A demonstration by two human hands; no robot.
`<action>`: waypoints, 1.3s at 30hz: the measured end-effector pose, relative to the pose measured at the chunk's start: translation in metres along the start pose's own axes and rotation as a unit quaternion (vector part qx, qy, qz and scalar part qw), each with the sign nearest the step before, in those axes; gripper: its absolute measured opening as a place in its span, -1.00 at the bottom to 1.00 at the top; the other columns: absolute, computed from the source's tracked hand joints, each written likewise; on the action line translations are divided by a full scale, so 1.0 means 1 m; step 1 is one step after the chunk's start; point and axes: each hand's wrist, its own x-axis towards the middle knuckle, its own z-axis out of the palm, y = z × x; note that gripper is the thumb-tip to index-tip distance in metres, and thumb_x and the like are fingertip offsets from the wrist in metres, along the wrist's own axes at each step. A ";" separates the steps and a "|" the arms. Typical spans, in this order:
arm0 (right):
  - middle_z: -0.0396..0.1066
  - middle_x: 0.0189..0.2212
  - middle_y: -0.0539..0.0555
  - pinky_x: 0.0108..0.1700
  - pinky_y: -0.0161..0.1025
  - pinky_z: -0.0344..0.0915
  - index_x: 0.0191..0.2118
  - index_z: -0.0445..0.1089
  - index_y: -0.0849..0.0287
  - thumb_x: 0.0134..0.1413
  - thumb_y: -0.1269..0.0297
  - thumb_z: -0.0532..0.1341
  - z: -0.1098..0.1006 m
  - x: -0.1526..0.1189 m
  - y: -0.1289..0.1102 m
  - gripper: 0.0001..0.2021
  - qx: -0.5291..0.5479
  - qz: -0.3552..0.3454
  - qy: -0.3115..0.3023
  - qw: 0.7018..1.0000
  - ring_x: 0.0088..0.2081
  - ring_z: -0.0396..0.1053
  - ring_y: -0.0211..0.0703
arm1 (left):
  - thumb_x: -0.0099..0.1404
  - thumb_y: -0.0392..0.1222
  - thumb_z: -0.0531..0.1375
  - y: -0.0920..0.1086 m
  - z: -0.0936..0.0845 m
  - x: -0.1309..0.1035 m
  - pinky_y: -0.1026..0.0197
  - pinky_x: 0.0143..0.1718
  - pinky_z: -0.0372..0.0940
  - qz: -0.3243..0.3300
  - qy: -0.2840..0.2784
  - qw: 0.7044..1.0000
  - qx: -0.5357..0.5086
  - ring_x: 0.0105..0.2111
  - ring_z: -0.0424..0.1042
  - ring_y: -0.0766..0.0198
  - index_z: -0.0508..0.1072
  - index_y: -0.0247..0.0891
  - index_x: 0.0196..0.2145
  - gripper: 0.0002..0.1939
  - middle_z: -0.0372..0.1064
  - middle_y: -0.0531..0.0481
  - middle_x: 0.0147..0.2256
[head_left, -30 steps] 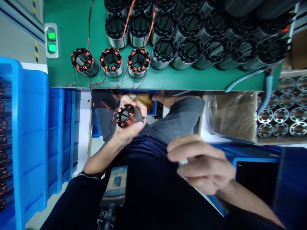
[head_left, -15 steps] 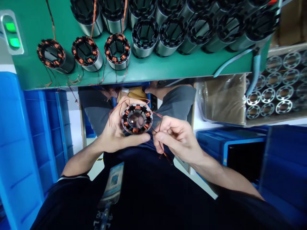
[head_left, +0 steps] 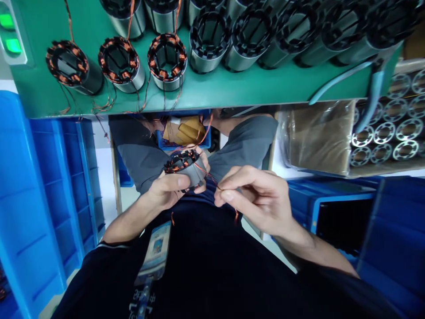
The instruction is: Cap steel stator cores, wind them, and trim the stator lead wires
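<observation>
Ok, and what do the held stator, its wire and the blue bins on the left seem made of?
Stator: the body looks like smooth grey metal, given its dull sheen.
Wire: probably copper, from its orange-brown colour; finish too fine to tell.
Bins: likely moulded plastic, smooth, evenly blue and slightly glossy.

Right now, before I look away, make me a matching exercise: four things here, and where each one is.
Things
1. Copper wire
2. Wound metal cylinder
3. Badge
4. Blue-handled tool

Places
A. At the near edge of the green bench
B. Gripped in the left hand
C. Against the dark shirt
D. Pinched in the right hand

Pairs: 1-D, 2-B, 3-C, 4-A
</observation>
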 end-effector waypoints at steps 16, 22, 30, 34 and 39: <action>0.62 -0.46 0.01 -0.40 -0.34 0.38 -0.30 0.60 0.14 0.48 0.01 0.49 -0.009 -0.015 0.073 -0.64 -0.072 0.145 -0.136 0.977 -0.47 0.49 -0.26 | 0.13 -0.27 0.72 -0.010 -0.021 -0.006 0.19 -0.02 0.60 0.264 -0.017 0.897 0.354 -0.12 0.68 0.20 0.62 -0.18 0.01 -0.43 0.66 -0.02 -0.09; 0.71 -0.27 0.10 -0.22 -0.29 0.61 -0.19 0.69 0.14 0.44 -0.15 0.52 -0.046 0.022 0.020 -0.59 0.061 0.222 -0.120 0.966 -0.28 0.65 -0.16 | 0.17 -0.30 0.68 0.005 -0.008 -0.025 0.13 0.14 0.61 0.218 -0.071 0.852 0.470 0.02 0.75 0.12 0.43 -0.05 0.40 -0.06 0.69 -0.04 0.07; 0.70 -0.33 -0.02 -0.33 -0.35 0.51 -0.16 0.66 0.12 0.35 0.26 0.61 -0.034 0.025 -0.002 -0.84 0.020 0.152 -0.152 0.977 -0.37 0.63 -0.25 | 0.18 -0.23 0.63 -0.001 -0.004 -0.033 0.15 -0.19 0.58 0.168 -0.129 0.832 0.514 -0.18 0.78 0.12 0.22 0.01 0.51 0.09 0.71 0.06 -0.08; 0.70 -0.34 0.00 -0.37 -0.31 0.52 -0.15 0.71 0.08 0.30 0.20 0.66 -0.048 0.015 0.015 -0.82 -0.059 0.121 -0.089 0.987 -0.39 0.65 -0.20 | 0.19 -0.18 0.65 -0.010 -0.014 -0.030 0.10 -0.13 0.64 0.312 -0.104 0.822 0.465 -0.16 0.76 0.12 0.47 -0.11 0.23 -0.27 0.65 -0.04 -0.07; 0.70 -0.27 0.05 -0.26 -0.11 0.59 -0.13 0.70 -0.02 0.36 0.21 0.61 -0.061 0.002 -0.001 -0.88 -0.243 0.030 0.063 0.967 -0.27 0.68 -0.06 | 0.30 -0.23 0.64 -0.005 -0.015 -0.019 0.10 -0.23 0.65 0.394 -0.044 0.798 0.454 -0.20 0.74 0.15 0.53 -0.12 0.23 -0.37 0.56 -0.01 -0.11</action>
